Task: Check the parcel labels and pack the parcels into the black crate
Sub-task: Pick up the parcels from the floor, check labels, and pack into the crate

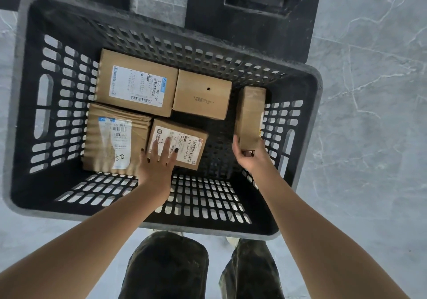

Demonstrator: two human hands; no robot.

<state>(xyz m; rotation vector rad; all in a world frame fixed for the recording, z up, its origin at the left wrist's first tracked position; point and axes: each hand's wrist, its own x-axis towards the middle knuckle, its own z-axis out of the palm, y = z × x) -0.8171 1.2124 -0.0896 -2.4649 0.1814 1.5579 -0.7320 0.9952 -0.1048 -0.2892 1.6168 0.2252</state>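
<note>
The black crate (23, 104) stands on the floor below me with several cardboard parcels inside. A large labelled parcel (136, 83) lies at the back left, a plain box (202, 95) beside it. A taped parcel (113, 140) lies at the front left. My left hand (157, 160) rests with straight fingers on a small labelled parcel (184, 146) at the middle front. My right hand (249, 157) grips the near end of a narrow parcel (250, 116) held on its side near the crate's right wall.
The crate sits on a grey marbled floor (369, 113). A dark piece of furniture or frame (254, 9) stands just behind the crate. My legs in dark trousers (166, 266) are at the crate's near edge. Bare crate floor (219, 136) shows between the small parcel and the narrow one.
</note>
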